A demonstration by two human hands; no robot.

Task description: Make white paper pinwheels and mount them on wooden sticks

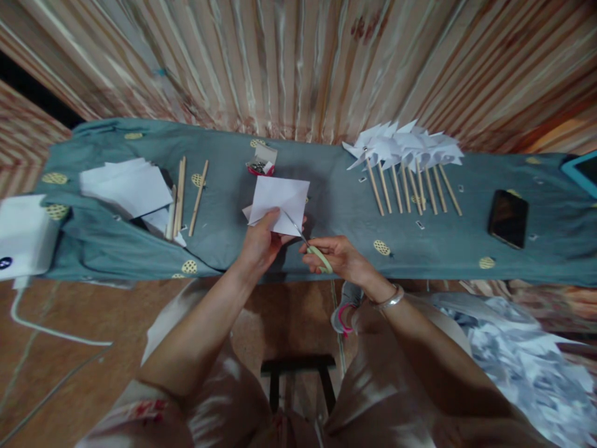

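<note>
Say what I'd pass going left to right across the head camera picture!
White box, loose paper sheets, lone wooden stick, small open box, scissors, paper pinwheels on sticks, black phone, blue-edged screen.

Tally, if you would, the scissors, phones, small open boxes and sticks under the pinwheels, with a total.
Metal scissors with light green handles: 1
Black rectangular phone: 1
Small red cardboard box, open: 1
Thin wooden sticks below the folded white paper pinwheels: 9
Total: 12
</note>
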